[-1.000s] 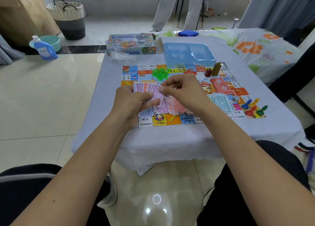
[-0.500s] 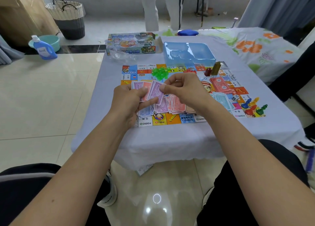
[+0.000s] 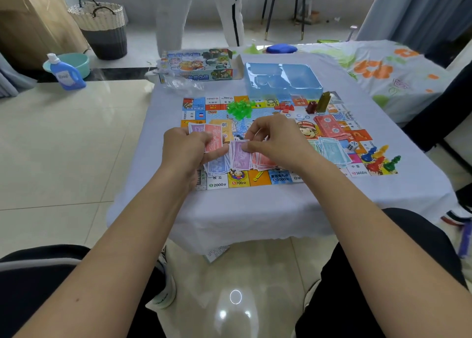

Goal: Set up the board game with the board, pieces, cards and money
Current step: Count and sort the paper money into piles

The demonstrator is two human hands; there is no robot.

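Observation:
The colourful game board (image 3: 217,183) lies flat on the small table. My left hand (image 3: 185,152) grips a fan of paper money (image 3: 213,138), red and purple notes. My right hand (image 3: 274,140) pinches a purple note (image 3: 239,156) low over the purple pile. Blue notes (image 3: 217,165) and red notes (image 3: 263,163) lie in piles beside it. Pale blue notes (image 3: 332,150) and red cards (image 3: 329,127) lie to the right. Green houses (image 3: 238,108), red houses (image 3: 284,107), a die (image 3: 352,146) and coloured pawns (image 3: 380,159) sit on the board.
The game box (image 3: 198,65) and a blue plastic tray (image 3: 282,80) stand at the table's far side, with a clear bag (image 3: 178,83) near the box. A person's legs (image 3: 199,13) stand behind the table. A detergent bottle (image 3: 65,73) and a basket (image 3: 102,26) are on the floor at left.
My right hand has drawn a purple note out of the fan in my left hand and lowered it to the purple pile. The person behind the table has stepped left.

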